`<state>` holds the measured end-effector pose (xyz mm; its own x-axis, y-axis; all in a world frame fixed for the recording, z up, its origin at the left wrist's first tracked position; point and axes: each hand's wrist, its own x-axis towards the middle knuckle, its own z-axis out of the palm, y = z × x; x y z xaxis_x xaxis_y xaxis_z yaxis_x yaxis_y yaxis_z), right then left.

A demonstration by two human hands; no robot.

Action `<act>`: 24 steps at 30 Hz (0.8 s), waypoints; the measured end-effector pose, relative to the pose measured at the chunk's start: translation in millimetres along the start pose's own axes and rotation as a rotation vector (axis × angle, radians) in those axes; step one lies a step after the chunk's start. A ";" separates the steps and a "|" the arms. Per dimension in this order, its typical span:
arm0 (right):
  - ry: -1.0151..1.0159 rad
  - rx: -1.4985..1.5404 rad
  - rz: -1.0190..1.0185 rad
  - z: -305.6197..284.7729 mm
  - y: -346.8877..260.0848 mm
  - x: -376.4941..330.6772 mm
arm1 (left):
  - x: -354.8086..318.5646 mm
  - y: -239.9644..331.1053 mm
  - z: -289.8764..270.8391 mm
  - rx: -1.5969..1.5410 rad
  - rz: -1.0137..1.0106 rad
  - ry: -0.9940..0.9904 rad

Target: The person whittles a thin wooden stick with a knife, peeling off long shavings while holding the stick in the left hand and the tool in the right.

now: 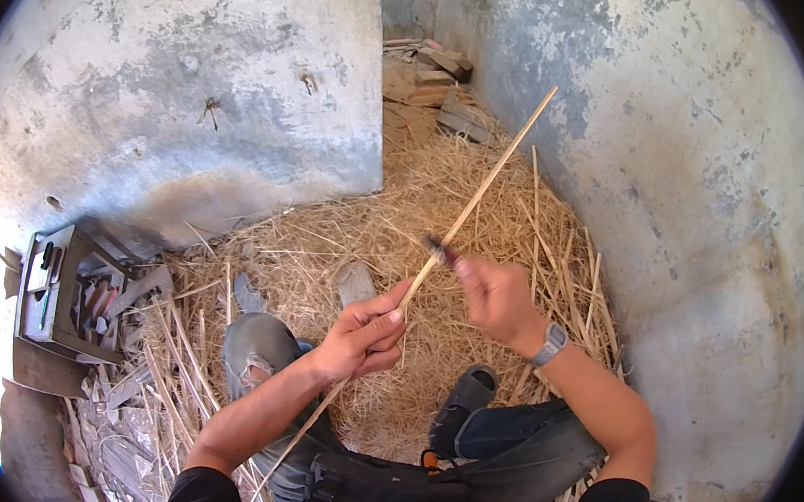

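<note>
- Head view: nearest me, my jeans-clad legs (538,441) are spreading apart, and the tail of a long pale strip (478,196), looking like split wood or cane, is running down over my left thigh.
- My left fingers (372,328) are gripping that strip, thumb laid along it, and are holding it at a slant away from me.
- Just beyond, my right fingers (477,281) are closing around a short dark tool (440,248); its front is blurring, but it is lying across the strip, seemingly touching it.
- From this I am judging that I am at the paring or scraping step, working the strip's face above my left grip.
- The next move is calling for a steady left hold, a shallow, even tool angle, and my left thumb staying clear of the edge.
- Farther out, the strip's free end is pointing up and right, above straw-like shavings (308,239) covering the floor.
- Farthest, wood scraps (443,63) are lying near the mottled wall (706,228).
</note>
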<state>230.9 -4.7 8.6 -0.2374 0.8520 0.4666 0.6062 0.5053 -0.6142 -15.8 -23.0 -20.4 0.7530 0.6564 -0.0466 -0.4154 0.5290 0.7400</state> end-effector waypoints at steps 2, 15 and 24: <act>-0.053 -0.018 -0.087 17.1 -11.8 -9.0 | 1.0 1.8 -3.0 0.043 -0.019 0.032; 0.410 -0.279 0.032 -36.8 40.8 45.1 | -2.0 -4.0 1.3 -0.048 -0.121 -0.061; 0.100 -0.015 -0.105 39.0 -20.7 -4.2 | -1.0 5.5 -4.4 -0.084 -0.069 0.032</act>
<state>189.8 -13.4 -5.5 -0.2241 0.7763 0.5891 0.5936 0.5881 -0.5492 -21.1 -18.4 -19.2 0.7656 0.6325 -0.1179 -0.4053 0.6164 0.6751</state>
